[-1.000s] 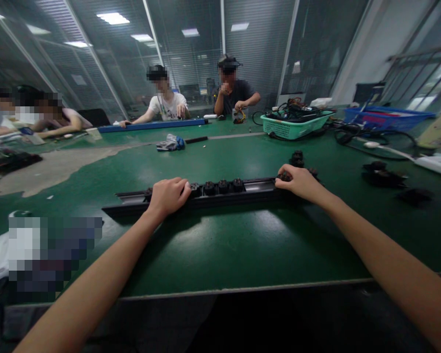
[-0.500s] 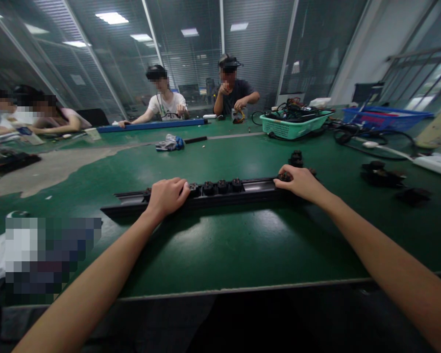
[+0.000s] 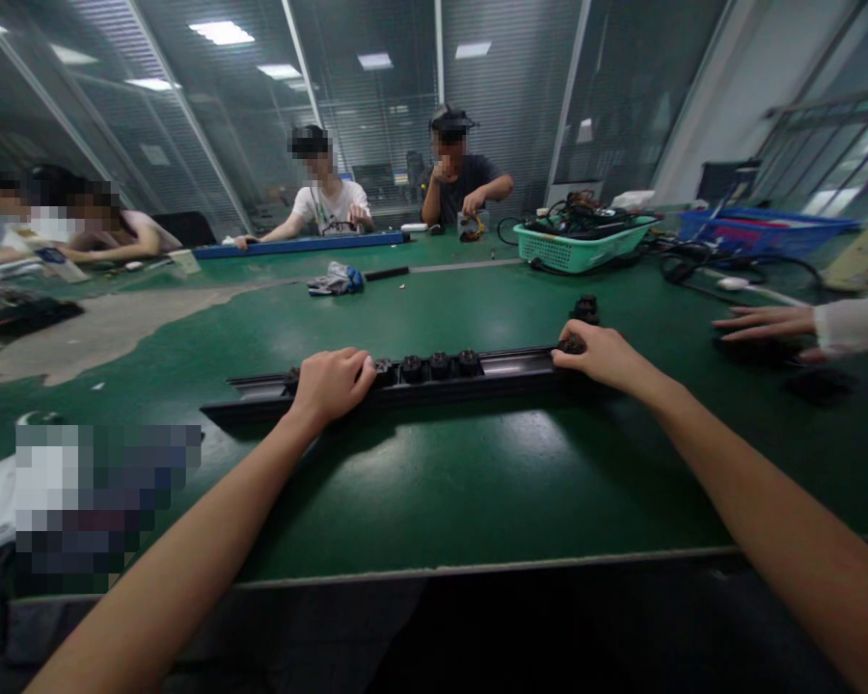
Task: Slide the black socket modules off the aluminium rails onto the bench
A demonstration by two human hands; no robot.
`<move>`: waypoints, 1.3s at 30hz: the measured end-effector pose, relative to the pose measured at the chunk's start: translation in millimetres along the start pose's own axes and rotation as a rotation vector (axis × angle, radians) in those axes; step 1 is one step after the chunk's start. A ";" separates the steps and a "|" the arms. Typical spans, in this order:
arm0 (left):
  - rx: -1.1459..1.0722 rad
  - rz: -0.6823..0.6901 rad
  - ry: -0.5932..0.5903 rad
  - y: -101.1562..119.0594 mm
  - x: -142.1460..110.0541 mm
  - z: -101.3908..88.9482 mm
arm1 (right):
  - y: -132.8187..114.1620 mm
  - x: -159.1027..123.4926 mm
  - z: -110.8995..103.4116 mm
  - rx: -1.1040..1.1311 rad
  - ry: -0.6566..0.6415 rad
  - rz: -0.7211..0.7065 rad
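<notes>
A long black channel-shaped rail (image 3: pixel 434 393) lies across the green table in front of me, with several black socket modules (image 3: pixel 439 364) seated in its groove. My left hand (image 3: pixel 331 386) is wrapped over the rail left of its middle, thumb against the modules, hiding part of them. At the right end, my right hand (image 3: pixel 597 355) is closed with finger and thumb around another dark socket module (image 3: pixel 573 343), at the groove. A stretch of bare metallic groove (image 3: pixel 515 366) shows between the seated modules and my right hand. Just behind my right hand stands a loose socket module (image 3: pixel 585 308).
At the right, a co-worker's hand (image 3: pixel 767 323) in a white sleeve reaches over dark parts (image 3: pixel 821 384). Behind are a green basket (image 3: pixel 579 253) of cables, a blue basket (image 3: pixel 767 234) and crumpled gloves (image 3: pixel 337 280). Several people sit at the far side.
A co-worker's hand has come in from the right over the dark parts. My right hand has shifted very slightly with the socket module; my left hand stays on the rail.
</notes>
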State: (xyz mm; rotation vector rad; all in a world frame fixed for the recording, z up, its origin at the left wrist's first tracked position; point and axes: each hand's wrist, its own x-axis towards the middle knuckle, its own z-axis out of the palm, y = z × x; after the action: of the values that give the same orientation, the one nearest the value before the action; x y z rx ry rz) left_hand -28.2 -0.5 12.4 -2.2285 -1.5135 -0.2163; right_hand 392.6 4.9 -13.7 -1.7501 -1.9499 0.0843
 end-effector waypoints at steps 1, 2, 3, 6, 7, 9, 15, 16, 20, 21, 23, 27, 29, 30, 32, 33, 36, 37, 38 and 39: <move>0.004 -0.001 -0.001 0.3 0.0 -0.4 | 0.0 0.0 -0.1 -0.002 -0.004 0.006; 0.006 -0.002 -0.002 0.4 0.0 -0.7 | 0.1 0.2 -0.2 -0.003 -0.008 0.012; 0.004 -0.002 -0.002 0.6 -0.1 -0.9 | 0.5 0.4 -0.3 -0.004 -0.015 0.016; -0.004 -0.002 0.002 0.5 -0.3 -0.8 | 3.0 2.7 -1.2 0.018 -0.060 0.029; -0.007 -0.001 0.004 0.4 -0.3 -0.6 | 4.1 4.0 -1.8 0.028 -0.083 0.030; -0.013 -0.001 0.007 0.2 -0.5 -0.1 | 6.1 7.3 -3.1 0.018 -0.127 0.020; -0.035 -0.011 0.019 0.2 -0.9 1.1 | 10.0 12.7 -3.7 -0.111 -0.147 -0.069; -0.038 -0.013 0.022 0.1 -0.9 1.2 | 10.4 11.9 -2.8 -0.106 -0.132 -0.086; -0.040 -0.005 0.020 -0.7 -0.3 1.4 | 9.9 4.0 2.5 -0.026 -0.042 -0.110; -0.036 -0.004 0.021 -1.1 -0.1 1.6 | 9.3 1.6 3.8 -0.006 -0.022 -0.111; -0.025 -0.001 0.021 -2.1 0.4 2.3 | 7.9 -2.9 5.9 0.014 0.010 -0.110; -0.006 0.010 0.017 -3.2 1.0 3.4 | 7.6 -8.6 7.2 0.054 0.104 -0.090; -0.001 0.013 0.017 -3.1 0.8 3.3 | 8.3 -9.8 6.3 0.081 0.116 -0.081; 0.001 0.012 0.017 -2.8 0.6 3.1 | 8.6 -10.2 5.7 0.086 0.104 -0.082; 0.006 0.010 0.014 -2.4 0.4 2.6 | 8.6 -10.8 4.1 0.077 0.074 -0.095; 0.008 0.008 0.013 -2.2 0.4 2.4 | 8.4 -11.2 3.4 0.067 0.068 -0.105; 0.007 0.008 0.012 -2.0 0.6 2.4 | 7.8 -12.9 2.0 0.045 0.081 -0.147; 0.006 0.008 0.012 -2.1 0.7 2.6 | 7.8 -13.7 1.8 0.041 0.087 -0.161; 0.006 0.009 0.012 -2.3 0.8 2.8 | 7.9 -14.4 1.6 0.040 0.092 -0.174; 0.006 0.009 0.011 -2.4 0.8 3.0 | 8.2 -15.0 1.3 0.039 0.096 -0.183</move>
State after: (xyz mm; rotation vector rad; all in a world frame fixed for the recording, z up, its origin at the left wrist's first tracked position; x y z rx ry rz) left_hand -30.4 2.3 10.7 -2.2258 -1.4959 -0.2205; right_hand 400.0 -7.5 -22.9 -1.5153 -2.0140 -0.0256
